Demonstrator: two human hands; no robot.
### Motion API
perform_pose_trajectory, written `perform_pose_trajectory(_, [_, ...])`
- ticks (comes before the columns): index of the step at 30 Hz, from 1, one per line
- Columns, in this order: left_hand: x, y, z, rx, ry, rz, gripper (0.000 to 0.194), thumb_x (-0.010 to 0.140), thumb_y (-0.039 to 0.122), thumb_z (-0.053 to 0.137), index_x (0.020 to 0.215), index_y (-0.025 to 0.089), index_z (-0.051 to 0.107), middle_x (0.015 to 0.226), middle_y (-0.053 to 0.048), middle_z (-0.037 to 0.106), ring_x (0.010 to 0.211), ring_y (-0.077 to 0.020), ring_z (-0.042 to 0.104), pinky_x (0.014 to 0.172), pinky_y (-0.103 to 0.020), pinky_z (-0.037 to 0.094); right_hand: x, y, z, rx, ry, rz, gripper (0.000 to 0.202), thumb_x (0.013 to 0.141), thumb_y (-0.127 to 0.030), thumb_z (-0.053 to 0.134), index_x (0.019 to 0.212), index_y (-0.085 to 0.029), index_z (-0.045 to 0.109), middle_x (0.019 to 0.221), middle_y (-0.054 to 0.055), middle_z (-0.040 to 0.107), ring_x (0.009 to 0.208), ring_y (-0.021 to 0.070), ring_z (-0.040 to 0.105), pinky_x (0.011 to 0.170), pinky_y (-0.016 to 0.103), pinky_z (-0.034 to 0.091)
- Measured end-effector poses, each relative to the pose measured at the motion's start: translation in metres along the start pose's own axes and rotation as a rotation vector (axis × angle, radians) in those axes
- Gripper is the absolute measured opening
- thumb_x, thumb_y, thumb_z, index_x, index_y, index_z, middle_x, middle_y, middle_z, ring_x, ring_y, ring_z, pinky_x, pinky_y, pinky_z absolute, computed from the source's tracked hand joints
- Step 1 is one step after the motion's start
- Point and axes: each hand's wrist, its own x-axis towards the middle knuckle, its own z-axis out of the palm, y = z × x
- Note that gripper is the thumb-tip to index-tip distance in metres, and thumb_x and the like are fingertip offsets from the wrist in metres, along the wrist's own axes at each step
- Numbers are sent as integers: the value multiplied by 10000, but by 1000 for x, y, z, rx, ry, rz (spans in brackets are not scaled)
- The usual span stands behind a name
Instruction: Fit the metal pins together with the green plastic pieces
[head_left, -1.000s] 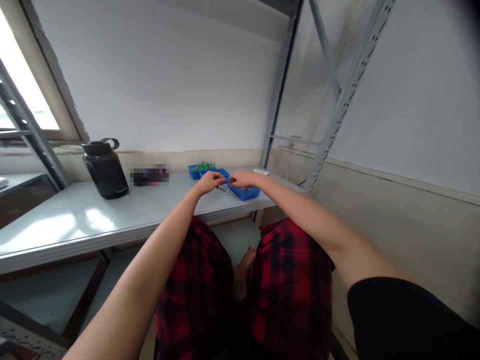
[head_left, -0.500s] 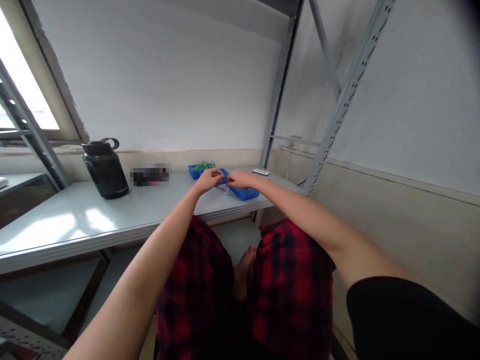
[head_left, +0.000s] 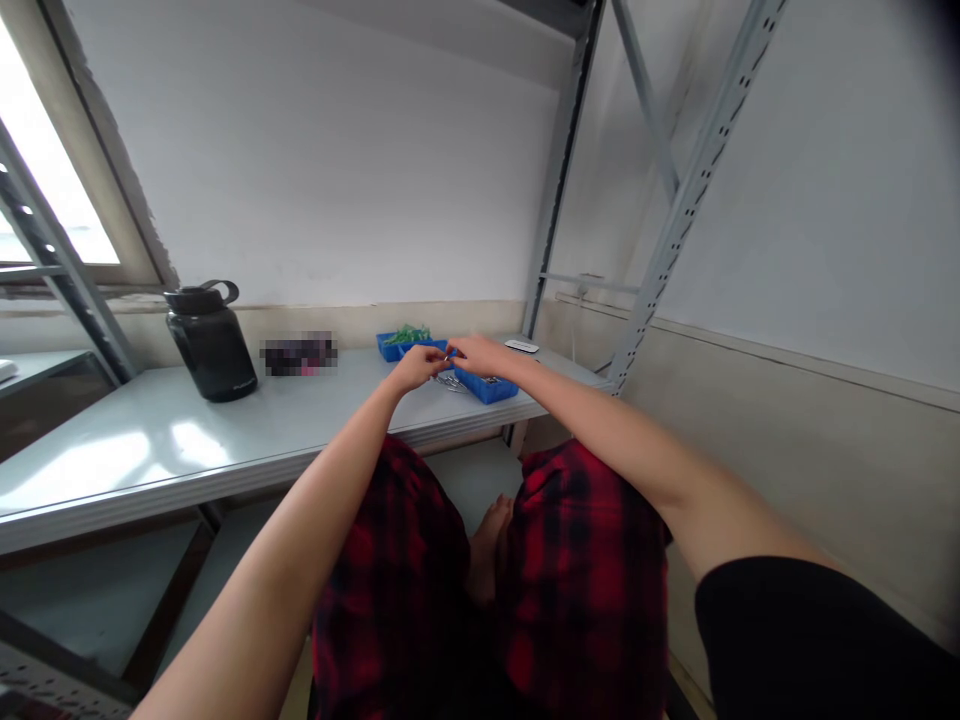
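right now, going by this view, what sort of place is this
Probably a workshop or storeroom corner: slotted metal uprights stand by a grey shelf holding blue bins, one with green pieces in it.

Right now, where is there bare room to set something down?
Bare patches: the pale grey tabletop between the dark, loop-lidded bottle and the bare left hand, in front of the pixelated dark item, and left of the bottle. Crowded: around that hand and the right hand, with blue plastic trays and thin silvery pieces.
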Motion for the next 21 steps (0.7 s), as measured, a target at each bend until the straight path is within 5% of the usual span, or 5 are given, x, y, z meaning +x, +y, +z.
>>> perform_pose_trajectory(9, [1,-3,0,-17,21,-32,418,704,256,797,1079,112,680,660,-12,663,616,-159,591,615,-279,464,-6,-6,-9,-13,-87,-15,262,966,-240,491,1112,-150,689,906,101,739,725,176,643,634,239,388])
perform_pose_trajectory(21, [1,-2,0,-22,-11,-39,380,695,226,794,1041,114,682,654,-13,665,598,-151,587,589,-271,460,-6,-10,-11,-49,-155,-70,273,991,-224,467,1101,-139,702,945,112,737,756,176,640,641,244,376])
